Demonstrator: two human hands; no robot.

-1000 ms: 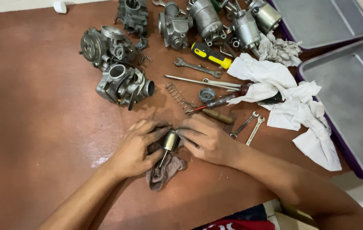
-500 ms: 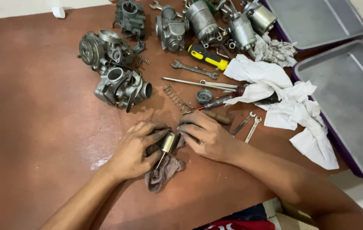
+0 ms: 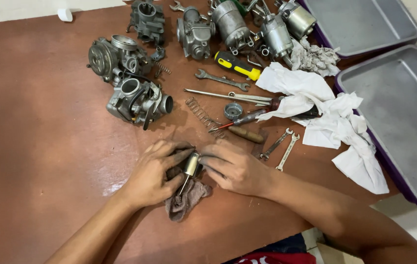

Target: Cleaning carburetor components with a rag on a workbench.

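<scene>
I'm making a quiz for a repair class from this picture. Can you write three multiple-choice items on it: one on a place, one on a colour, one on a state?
1. Where does the dirty rag lie?
A. Under the two hands
B. In a grey tray
C. On top of a carburetor

2. What colour is the handle of the screwdriver near the table's far edge?
A. Red and white
B. Yellow and black
C. All green

3. How is the small brass cylinder held?
A. Lying loose beside the trays
B. Between the left hand and right hand
C. In one hand, lifted high

Answers:
1 A, the rag shows beneath both hands on the brown table.
2 B, its handle is yellow with black.
3 B, fingers of both hands pinch it just above the rag.
</scene>
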